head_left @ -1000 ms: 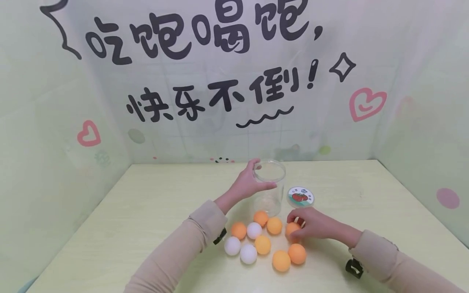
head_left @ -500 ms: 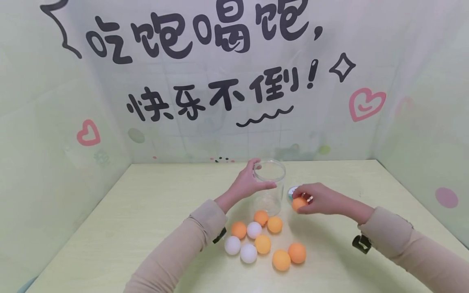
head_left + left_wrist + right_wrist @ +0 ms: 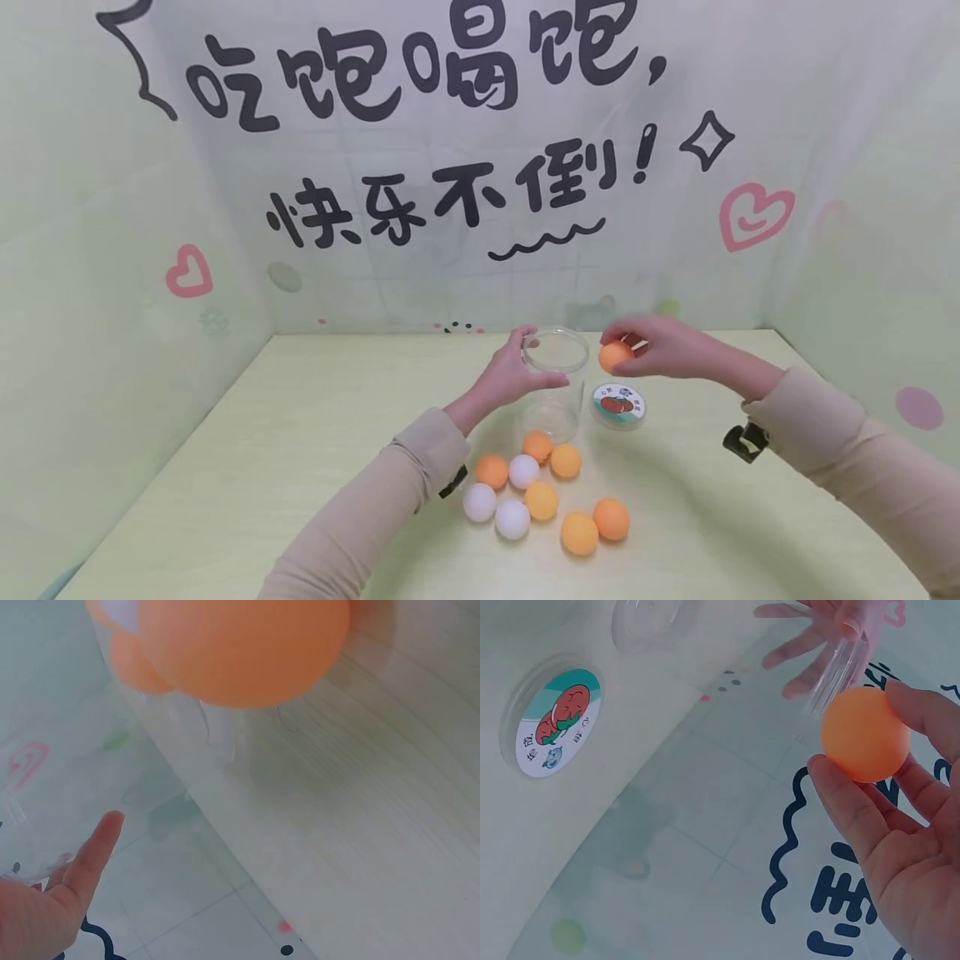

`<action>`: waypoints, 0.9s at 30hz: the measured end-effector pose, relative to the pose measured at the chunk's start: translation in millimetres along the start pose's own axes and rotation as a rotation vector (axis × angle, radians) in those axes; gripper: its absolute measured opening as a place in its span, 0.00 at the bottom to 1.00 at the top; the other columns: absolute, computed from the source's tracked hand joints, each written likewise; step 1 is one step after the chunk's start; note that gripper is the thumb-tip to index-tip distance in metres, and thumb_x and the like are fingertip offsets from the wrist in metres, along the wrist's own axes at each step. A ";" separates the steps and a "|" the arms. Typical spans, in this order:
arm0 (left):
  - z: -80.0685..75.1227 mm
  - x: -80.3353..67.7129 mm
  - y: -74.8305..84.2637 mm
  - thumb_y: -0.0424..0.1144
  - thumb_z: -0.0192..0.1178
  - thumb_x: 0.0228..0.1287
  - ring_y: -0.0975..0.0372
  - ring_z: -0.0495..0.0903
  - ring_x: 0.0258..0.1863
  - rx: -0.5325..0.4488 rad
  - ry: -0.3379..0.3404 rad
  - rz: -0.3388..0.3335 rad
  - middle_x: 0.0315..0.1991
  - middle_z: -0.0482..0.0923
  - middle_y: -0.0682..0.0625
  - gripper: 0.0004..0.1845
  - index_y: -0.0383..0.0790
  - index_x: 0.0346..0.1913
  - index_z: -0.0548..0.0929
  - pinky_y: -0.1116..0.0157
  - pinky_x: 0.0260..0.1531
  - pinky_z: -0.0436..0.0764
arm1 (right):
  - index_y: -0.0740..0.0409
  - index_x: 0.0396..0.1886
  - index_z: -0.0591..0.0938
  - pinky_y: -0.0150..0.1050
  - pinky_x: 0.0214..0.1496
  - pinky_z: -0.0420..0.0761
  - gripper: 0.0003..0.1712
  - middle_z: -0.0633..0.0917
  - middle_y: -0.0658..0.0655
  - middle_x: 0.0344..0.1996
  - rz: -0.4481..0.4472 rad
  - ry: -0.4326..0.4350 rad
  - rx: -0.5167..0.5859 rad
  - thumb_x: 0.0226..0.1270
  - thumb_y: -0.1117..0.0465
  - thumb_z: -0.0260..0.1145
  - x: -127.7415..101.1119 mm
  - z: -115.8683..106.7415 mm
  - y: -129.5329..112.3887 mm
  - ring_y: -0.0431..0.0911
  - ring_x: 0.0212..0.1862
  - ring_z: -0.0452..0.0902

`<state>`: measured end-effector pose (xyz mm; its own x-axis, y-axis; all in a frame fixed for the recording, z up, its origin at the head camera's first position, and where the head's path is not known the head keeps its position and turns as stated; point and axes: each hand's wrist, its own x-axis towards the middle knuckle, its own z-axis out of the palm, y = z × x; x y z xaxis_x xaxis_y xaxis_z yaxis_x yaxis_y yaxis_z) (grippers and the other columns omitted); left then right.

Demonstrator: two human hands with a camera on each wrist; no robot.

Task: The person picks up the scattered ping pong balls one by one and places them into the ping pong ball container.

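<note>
1. The left hand (image 3: pixel 510 375) curls its fingers and thumb around the upper rim of a clear, round plastic jar (image 3: pixel 557 383), which stands upright on the pale green table (image 3: pixel 300 433) with its mouth open.
2. The right hand (image 3: pixel 660 346) pinches a small orange ping-pong ball (image 3: pixel 616 357) between thumb and fingertips; the wrist view shows the ball (image 3: pixel 865 735) held at the fingertips, the palm not closed over it.
3. That ball is in the air, level with the jar's rim and just to its right, not over the opening.
4. Below the right hand lies a round clear lid with a tomato sticker (image 3: pixel 617 404), flat on the table just beside the jar.
5. In front of the jar sits a loose cluster of eight balls: three white ping-pong balls (image 3: pixel 513 517) and five orange ones (image 3: pixel 580 533), some touching, one orange ball right against the jar's base.
6. A pale backdrop with black lettering and pink hearts (image 3: pixel 465 192) walls in the table behind and at both sides.
7. Nothing lies between the held ball and the jar's mouth.
</note>
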<state>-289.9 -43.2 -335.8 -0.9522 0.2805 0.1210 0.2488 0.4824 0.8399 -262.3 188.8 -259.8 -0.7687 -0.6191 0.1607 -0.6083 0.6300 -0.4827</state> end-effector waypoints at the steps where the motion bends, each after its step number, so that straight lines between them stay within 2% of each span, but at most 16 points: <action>1: 0.2 0.3 -0.5 0.49 0.72 0.43 0.51 0.67 0.60 -0.003 0.001 0.002 0.63 0.66 0.44 0.49 0.43 0.67 0.56 0.54 0.58 0.67 | 0.60 0.40 0.78 0.40 0.44 0.80 0.13 0.79 0.51 0.33 -0.003 0.000 -0.009 0.54 0.65 0.67 2.6 -1.3 -0.6 0.46 0.39 0.75; 10: 0.1 0.5 -0.2 0.49 0.73 0.41 0.53 0.68 0.59 -0.015 -0.001 -0.002 0.63 0.67 0.45 0.50 0.44 0.67 0.56 0.55 0.57 0.67 | 0.60 0.41 0.80 0.40 0.42 0.80 0.14 0.80 0.50 0.32 -0.075 0.010 -0.143 0.52 0.65 0.67 29.6 -2.0 -11.0 0.44 0.35 0.74; 17: 0.1 -0.3 2.5 0.49 0.72 0.43 0.52 0.68 0.60 -0.028 -0.002 0.011 0.63 0.66 0.45 0.50 0.42 0.67 0.56 0.54 0.57 0.68 | 0.61 0.42 0.80 0.39 0.40 0.79 0.15 0.80 0.50 0.30 -0.120 -0.041 -0.176 0.52 0.65 0.65 47.2 5.4 -16.9 0.43 0.32 0.73; 22: 0.2 -0.1 4.5 0.48 0.72 0.43 0.52 0.68 0.60 -0.031 -0.001 0.014 0.63 0.65 0.43 0.49 0.42 0.67 0.56 0.55 0.56 0.69 | 0.61 0.42 0.80 0.38 0.38 0.77 0.15 0.81 0.50 0.30 -0.080 -0.051 -0.183 0.53 0.65 0.64 55.0 10.2 -16.3 0.43 0.32 0.74; 27: -0.5 0.8 4.0 0.48 0.72 0.43 0.52 0.67 0.60 -0.031 -0.005 0.004 0.64 0.64 0.43 0.49 0.42 0.67 0.55 0.55 0.56 0.69 | 0.63 0.45 0.80 0.40 0.42 0.79 0.16 0.83 0.54 0.37 -0.051 -0.078 -0.169 0.55 0.64 0.65 59.4 13.5 -14.8 0.47 0.38 0.79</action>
<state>-289.8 -41.4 -332.1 -0.9502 0.2866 0.1221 0.2473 0.4556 0.8551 -296.4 136.3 -254.7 -0.7221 -0.6829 0.1108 -0.6760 0.6623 -0.3232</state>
